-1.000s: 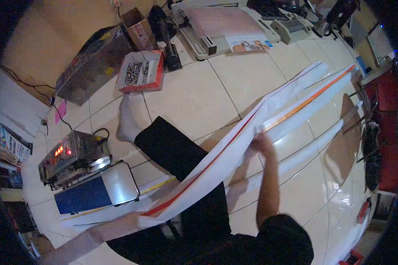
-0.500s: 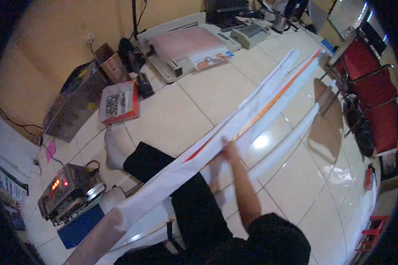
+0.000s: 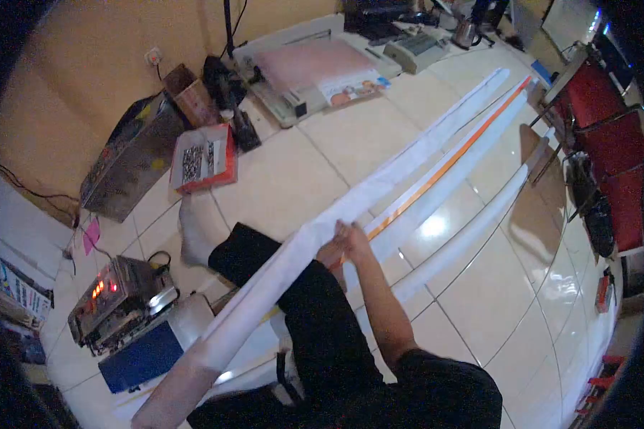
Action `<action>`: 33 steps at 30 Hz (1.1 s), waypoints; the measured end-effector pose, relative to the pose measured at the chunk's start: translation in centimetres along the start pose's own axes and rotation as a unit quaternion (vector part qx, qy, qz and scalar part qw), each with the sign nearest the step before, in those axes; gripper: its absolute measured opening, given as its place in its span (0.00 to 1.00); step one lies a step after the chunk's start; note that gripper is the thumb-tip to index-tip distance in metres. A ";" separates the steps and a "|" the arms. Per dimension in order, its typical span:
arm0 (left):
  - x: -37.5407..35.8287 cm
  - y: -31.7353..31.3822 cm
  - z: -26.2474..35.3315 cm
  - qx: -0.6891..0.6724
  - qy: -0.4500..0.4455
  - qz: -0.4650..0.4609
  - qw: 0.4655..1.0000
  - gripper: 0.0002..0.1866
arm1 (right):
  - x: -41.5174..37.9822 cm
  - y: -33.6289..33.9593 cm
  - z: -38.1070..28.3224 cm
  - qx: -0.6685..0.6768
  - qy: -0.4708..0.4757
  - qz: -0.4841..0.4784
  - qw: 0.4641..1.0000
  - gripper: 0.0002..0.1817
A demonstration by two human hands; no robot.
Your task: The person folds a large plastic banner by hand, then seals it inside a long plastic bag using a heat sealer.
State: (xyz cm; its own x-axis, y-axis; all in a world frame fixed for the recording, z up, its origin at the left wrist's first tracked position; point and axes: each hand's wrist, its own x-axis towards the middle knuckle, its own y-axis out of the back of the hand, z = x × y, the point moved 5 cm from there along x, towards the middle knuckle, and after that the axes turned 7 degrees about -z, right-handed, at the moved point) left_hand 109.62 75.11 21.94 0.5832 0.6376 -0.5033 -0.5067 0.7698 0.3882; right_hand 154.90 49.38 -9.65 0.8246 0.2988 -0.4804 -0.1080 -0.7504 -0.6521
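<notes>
A long white sheet, folded lengthwise into a narrow strip, runs diagonally across my legs from the lower left to the upper right. My right hand is closed on its near edge, just beyond my bent knee. Beside the strip, another length of white sheet with an orange stripe lies on the tiles. Farther right stretches a pale, rolled-looking strip. The near end of the folded sheet is in brownish shade at the lower left. My left hand cannot be made out there.
To the left stand a device with lit red digits, a blue flat piece and a red-and-white box. Against the wall rests a flatbed machine with a pinkish sheet. Red chairs and dark shoes are at right.
My right hand has moved left and toward me. The folded sheet's red inner streak is now covered. The whole view has shifted slightly.
</notes>
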 end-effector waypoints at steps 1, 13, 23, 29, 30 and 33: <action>-0.3 0.2 0.1 0.004 -0.014 0.012 1.000 0.21 | 4.5 3.2 0.0 -0.035 0.023 -0.013 0.999 0.18; 27.6 -8.2 2.7 -0.244 -0.211 -0.007 0.946 0.28 | 12.9 8.8 -11.2 -0.394 0.099 -0.020 0.914 0.21; 42.9 -11.2 2.8 0.425 -0.101 0.191 0.879 0.39 | 4.4 3.3 -6.8 -0.833 0.285 0.067 0.471 0.27; 44.6 -19.6 3.6 0.540 -0.359 -0.058 0.759 0.45 | 11.8 -2.0 -15.8 -0.894 0.229 0.012 0.386 0.35; 45.0 -20.1 4.3 0.527 -0.304 -0.118 0.785 0.44 | 13.5 -2.1 -16.9 -0.893 0.232 0.015 0.385 0.35; 46.0 -20.6 4.5 0.482 -0.250 -0.174 0.822 0.42 | 17.5 -1.5 -18.1 -0.936 0.218 -0.034 0.273 0.30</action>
State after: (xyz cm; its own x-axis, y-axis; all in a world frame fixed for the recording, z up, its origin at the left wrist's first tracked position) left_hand 149.74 88.71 -5.77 0.8959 0.1210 -0.4274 0.3440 0.4197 0.8399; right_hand 179.55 45.10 -6.49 0.8211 0.5573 -0.1235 0.0530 0.1409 0.9886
